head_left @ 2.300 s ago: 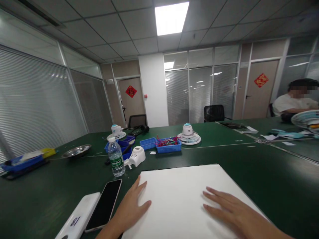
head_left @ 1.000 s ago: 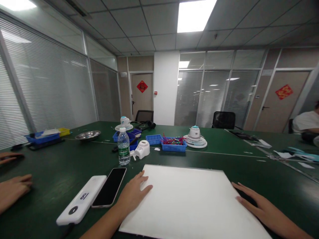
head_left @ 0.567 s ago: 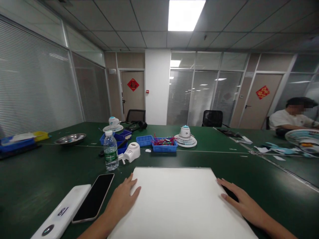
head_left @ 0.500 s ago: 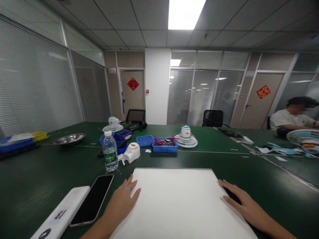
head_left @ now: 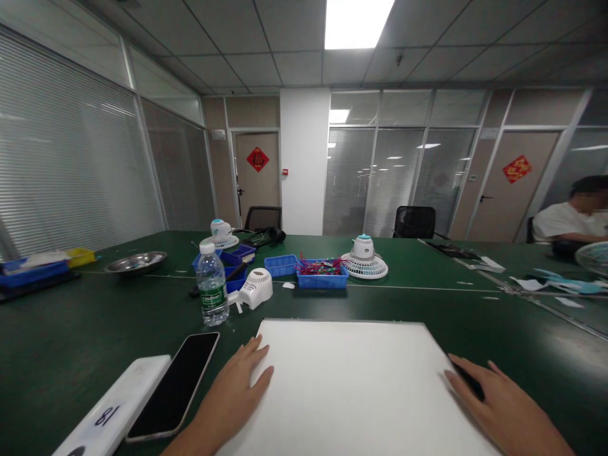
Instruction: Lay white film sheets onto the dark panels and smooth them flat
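A large white board or sheet [head_left: 351, 386] lies on the dark green table in front of me, its near edge out of view. My left hand [head_left: 237, 386] rests on its left edge, fingers spread and the thumb on the white surface. Along the right edge is my right hand [head_left: 498, 396], thumb and fingers apart, the thumb touching the edge. A dark shape [head_left: 470, 382] shows between that thumb and the fingers; whether it is an object or shadow I cannot tell.
Left of the board lie a phone [head_left: 175, 386] and a white case marked 18 [head_left: 114, 405]. Beyond stand a water bottle [head_left: 212, 288], a white plastic housing [head_left: 256, 288], a blue tray of wires [head_left: 323, 278] and a fan-like part [head_left: 365, 258]. A person [head_left: 570, 218] sits far right.
My right hand and the board's right edge have shifted rightward and slightly down in view. My left hand stays on the left edge. The view has turned slightly left.
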### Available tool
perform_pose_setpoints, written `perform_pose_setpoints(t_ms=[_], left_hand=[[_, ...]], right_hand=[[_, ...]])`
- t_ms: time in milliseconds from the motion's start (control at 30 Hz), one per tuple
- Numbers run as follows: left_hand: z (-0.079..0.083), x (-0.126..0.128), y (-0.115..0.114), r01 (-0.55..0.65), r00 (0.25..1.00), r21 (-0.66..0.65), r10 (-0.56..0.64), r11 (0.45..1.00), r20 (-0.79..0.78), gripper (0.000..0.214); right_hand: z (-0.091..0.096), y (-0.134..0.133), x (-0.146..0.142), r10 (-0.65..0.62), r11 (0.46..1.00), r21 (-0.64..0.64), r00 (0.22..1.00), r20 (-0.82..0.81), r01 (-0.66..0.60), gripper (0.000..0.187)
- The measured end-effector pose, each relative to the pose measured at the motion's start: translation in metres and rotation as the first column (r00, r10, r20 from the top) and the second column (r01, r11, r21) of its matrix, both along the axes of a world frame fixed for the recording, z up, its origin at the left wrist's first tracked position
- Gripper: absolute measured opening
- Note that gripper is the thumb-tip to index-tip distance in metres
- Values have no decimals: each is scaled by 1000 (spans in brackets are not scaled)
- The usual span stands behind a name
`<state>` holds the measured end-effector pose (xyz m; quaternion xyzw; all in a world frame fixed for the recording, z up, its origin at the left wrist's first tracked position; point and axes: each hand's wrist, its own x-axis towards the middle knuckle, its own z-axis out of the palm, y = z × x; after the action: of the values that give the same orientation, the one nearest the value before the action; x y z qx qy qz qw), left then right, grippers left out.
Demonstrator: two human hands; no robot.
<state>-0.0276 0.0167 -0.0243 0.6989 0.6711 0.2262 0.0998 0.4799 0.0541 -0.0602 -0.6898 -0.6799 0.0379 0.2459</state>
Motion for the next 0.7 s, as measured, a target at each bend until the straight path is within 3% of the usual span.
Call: perform_pose_setpoints(t_ms=[100,167,233,333,467,600,700], left_hand=[[-5,1,-1,10,1000,6,-10,1000,-25,59],[-4,2,-2,-4,999,1,4,1000,-37,59],[-2,3,-3,-12,999,-12,11,1000,-49,60],[0,4,-4,-12,998,-26,10,1000,-57,62],[-2,3,-2,-9,999,-26,8,1000,-52,64],[-4,0,2,3,1000,11,-2,1000,-24,60],[-5,-2,4,7,1000,32,-6,999,-10,59]], right_hand=[[9,-3,-7,43,998,-27,953,-299,-54,63],[17,-3,-4,88,994,-17,852,-515,-112,57],[22,-4,3,153,980,-1,760,-632,-197,57],[24,-4,13,219,945,-27,691,-689,-326,75],[26,-3,15,271,932,36,629,-729,-361,88],[26,-2,10,362,930,269,508,-782,-249,86],[28,-4,6,382,924,346,452,-806,-163,81]])
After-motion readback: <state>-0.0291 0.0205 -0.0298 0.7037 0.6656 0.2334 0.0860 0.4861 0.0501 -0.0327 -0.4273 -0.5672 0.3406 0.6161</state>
